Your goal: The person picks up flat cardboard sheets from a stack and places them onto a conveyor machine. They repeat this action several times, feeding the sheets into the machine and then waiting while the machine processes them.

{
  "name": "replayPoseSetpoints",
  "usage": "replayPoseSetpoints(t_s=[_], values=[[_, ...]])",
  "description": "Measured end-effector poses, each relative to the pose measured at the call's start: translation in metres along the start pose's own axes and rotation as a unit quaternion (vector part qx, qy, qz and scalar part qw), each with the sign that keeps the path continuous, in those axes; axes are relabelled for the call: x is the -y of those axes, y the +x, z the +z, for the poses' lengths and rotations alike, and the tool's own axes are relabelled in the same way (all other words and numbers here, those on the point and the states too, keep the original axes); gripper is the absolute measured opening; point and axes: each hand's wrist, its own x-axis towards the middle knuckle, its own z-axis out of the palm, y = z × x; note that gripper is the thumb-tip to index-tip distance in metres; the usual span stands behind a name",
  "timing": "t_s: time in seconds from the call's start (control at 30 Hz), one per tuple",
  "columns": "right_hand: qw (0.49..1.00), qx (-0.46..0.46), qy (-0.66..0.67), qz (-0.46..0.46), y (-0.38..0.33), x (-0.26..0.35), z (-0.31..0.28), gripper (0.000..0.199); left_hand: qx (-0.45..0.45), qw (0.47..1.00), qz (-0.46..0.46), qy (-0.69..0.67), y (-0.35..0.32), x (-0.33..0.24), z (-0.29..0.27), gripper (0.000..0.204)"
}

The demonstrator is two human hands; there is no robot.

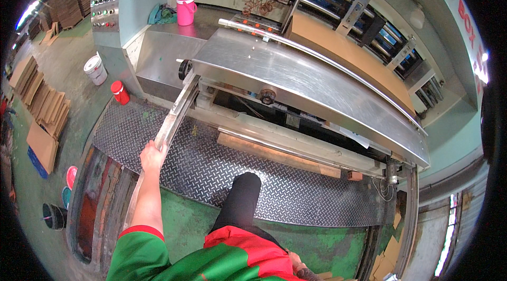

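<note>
Left hand (153, 155) closed around the lower end of a long metal rail (174, 117), fingers wrapped over its top edge. Rail slanting up from the hand to the left corner of the machine's curved steel surface (317, 91), meeting it just below a small black handwheel (184, 69). Right hand (300, 266) low at the bottom edge of the view, mostly hidden behind the red-and-green garment; open or closed, cannot tell. One dark-trousered leg (240, 199) planted on the near edge of the checker-plate platform (211, 167), just right of the left forearm.

Between the platform and the steel surface: the machine's open front, with a long wooden batten (277, 155) lying along the platform's far edge. Behind the steel surface, a stack of brown cardboard sheets (343, 51) under rollers and guide bars. On the flat metal ledge at the machine's far left corner, a pink insulated jug (185, 8) beside a bundled green cloth (161, 14). Control panel (104, 1) with rows of buttons standing to the left of that.

On the floor left of the platform: a white bucket (95, 69), a red canister (120, 92) near the platform's far left corner, leaning piles of flat cardboard (45, 107), and a black bucket (54, 215) well apart near the lower left.
</note>
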Motion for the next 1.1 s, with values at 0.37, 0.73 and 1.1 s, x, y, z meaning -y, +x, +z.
replayPoseSetpoints(t_s=[0.37, 0.73, 1.1], values=[[1.000, -0.019, 0.009, 0.014, -0.005, 0.008, -0.006, 0.081, 0.003, 1.000, -0.006, 0.000, 0.000, 0.000, 0.000, 0.071], [1.000, -0.002, -0.001, 0.007, -0.004, 0.011, -0.011, 0.085, 0.000, 1.000, -0.001, -0.007, 0.000, 0.000, -0.001, 0.069], [1.000, 0.002, 0.002, 0.008, -0.003, 0.010, -0.011, 0.088, 0.012, 1.000, -0.003, 0.007, 0.002, 0.001, 0.001, 0.070]])
